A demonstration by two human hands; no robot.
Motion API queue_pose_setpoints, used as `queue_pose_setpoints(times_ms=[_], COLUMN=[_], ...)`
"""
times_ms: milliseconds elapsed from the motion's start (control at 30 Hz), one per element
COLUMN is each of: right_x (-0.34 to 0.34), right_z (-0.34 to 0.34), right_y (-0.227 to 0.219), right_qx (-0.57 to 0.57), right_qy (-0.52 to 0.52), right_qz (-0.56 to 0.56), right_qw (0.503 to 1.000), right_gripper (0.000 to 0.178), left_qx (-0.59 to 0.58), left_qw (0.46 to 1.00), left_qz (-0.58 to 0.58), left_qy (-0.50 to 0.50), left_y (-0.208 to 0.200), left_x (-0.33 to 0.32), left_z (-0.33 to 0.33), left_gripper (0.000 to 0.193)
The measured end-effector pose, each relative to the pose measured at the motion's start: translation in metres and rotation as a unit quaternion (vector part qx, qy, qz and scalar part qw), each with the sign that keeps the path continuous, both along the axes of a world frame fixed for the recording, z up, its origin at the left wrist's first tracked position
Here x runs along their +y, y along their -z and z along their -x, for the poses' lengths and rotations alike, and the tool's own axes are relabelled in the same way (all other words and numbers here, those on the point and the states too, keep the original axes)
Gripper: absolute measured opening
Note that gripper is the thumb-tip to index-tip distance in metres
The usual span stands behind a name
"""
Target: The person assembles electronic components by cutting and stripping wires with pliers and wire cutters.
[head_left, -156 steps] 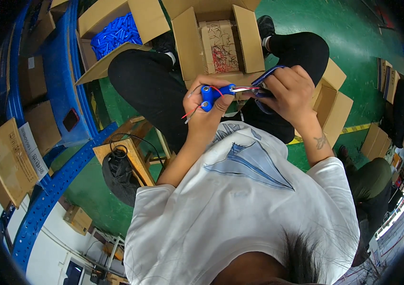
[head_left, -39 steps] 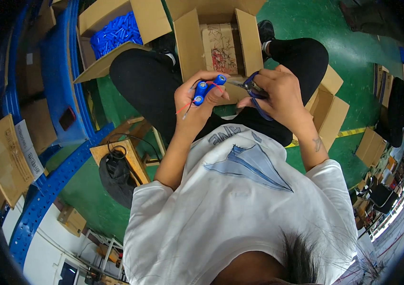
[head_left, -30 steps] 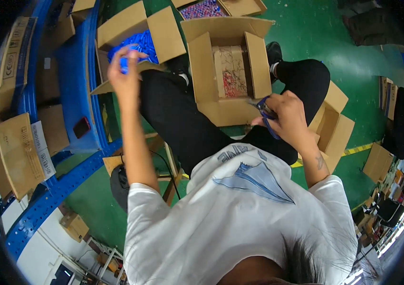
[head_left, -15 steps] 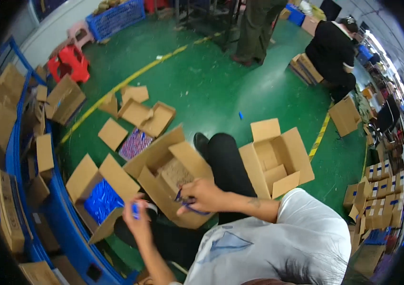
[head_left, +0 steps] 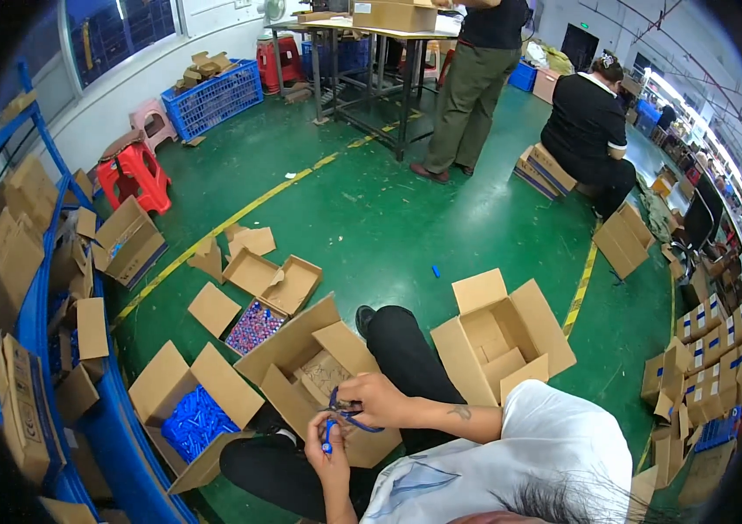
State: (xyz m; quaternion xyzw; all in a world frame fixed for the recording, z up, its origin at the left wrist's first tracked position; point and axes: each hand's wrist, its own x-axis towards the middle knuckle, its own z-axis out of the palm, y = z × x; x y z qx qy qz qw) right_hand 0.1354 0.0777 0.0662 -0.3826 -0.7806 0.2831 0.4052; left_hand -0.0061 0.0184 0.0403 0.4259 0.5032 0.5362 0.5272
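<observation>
My left hand (head_left: 333, 465) is closed on a small blue cylindrical piece (head_left: 328, 437), held upright in front of my lap. Right beside it, my right hand (head_left: 381, 402) grips a hand tool with dark blue handles (head_left: 365, 426), pliers or scissors by its look. The tool's working end meets the left fingers, and whether it touches the piece is hidden. Under both hands stands an open cardboard box (head_left: 294, 397) with brown cardboard inside. To its left, another open carton (head_left: 164, 377) holds many blue pieces (head_left: 198, 424) of similar colour.
A box of red-and-blue small parts (head_left: 255, 328) lies beyond the middle carton. An open carton (head_left: 524, 325) stands right of my knee. Blue shelving (head_left: 127, 419) with boxes runs along my left. One person (head_left: 480, 87) stands at a table; another (head_left: 585, 118) sits on boxes.
My left hand has moved right with the blue piece, up to the tool in my right hand. The view has tilted up, showing more of the far table and window.
</observation>
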Motion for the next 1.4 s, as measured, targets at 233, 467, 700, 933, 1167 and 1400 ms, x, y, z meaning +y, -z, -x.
queue_pose_setpoints(times_ms=[233,467,700,933,1167,1400], right_x=[0.000,-0.001,0.000,-0.001,-0.021,-0.028], right_z=[-0.004,-0.002,-0.004,-0.008,0.003,0.000], right_y=[-0.007,-0.004,-0.016,-0.012,-0.004,0.013], right_qx=[0.033,0.069,0.103,0.139,0.029,-0.024], right_qy=[-0.049,-0.045,-0.046,-0.042,-0.066,-0.061], right_qz=[0.037,0.047,0.117,0.145,0.019,-0.034], right_qw=[0.998,0.996,0.987,0.979,0.997,0.997], right_gripper=[0.019,0.016,0.018,0.026,0.017,0.045], left_qx=[0.022,-0.083,-0.029,-0.157,-0.218,-0.228], left_qw=[0.998,0.992,0.997,0.987,0.971,0.964], left_qz=[-0.015,0.027,-0.074,0.031,0.024,0.097], left_qy=[0.062,0.086,0.002,-0.011,-0.095,-0.096], left_y=[-0.002,-0.011,-0.009,-0.010,0.000,0.018], left_x=[-0.010,-0.018,-0.013,-0.007,-0.002,-0.001], left_z=[0.009,0.002,-0.009,-0.006,-0.013,-0.019], left_gripper=[0.024,0.035,0.037,0.027,0.015,0.021])
